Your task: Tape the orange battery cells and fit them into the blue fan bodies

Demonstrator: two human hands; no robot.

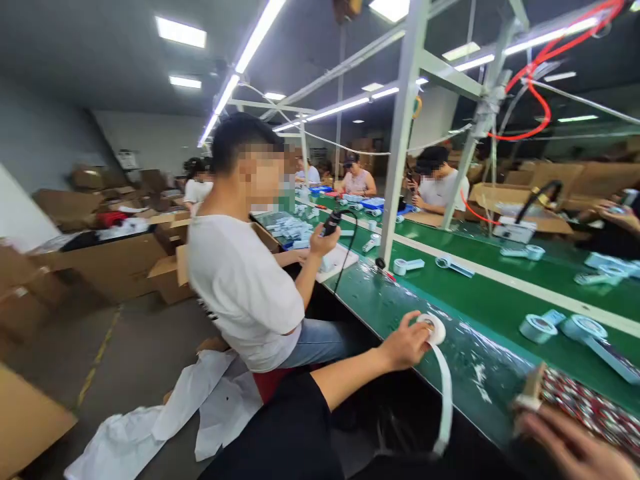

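Note:
My left hand [407,343] is closed on a roll of white tape [438,329] above the near edge of the bench. From the roll a loose strip of tape [445,393] hangs down past the edge. Low at the right, my right hand [580,443] is blurred and partly cut off by the frame. Its fingers lie against the near side of a cardboard box [536,383] packed with small red, white and dark parts [590,403]. Whether the fingers grip the box or something small and white at its corner, I cannot tell.
Light-blue handled parts [537,328] lie along the green bench [480,293]. A metal post [400,147] rises from it. Beside me on the left, a seated co-worker [245,280] holds a dark corded tool [331,223]. Cardboard boxes [117,267] and white sheeting [165,420] are on the floor.

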